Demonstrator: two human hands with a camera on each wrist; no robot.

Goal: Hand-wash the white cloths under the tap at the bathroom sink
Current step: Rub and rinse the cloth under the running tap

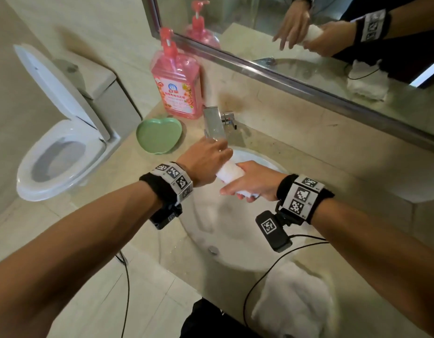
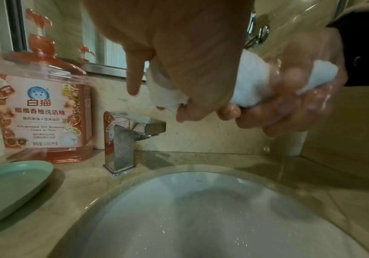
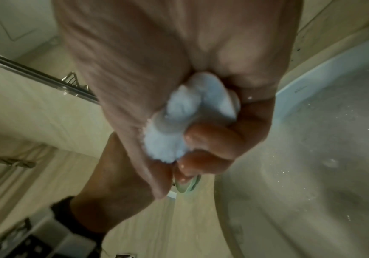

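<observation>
Beige stone bench under a mirror, white oval sink set in it, toilet off left with lid up. Pink pump bottle reads "白猫", "All-around Oil Removal"; green dish just beside it, chrome tap right of both. My left hand and right hand each grip an end of a rolled white cloth above the basin. Second white cloth lies on the near bench edge.
</observation>
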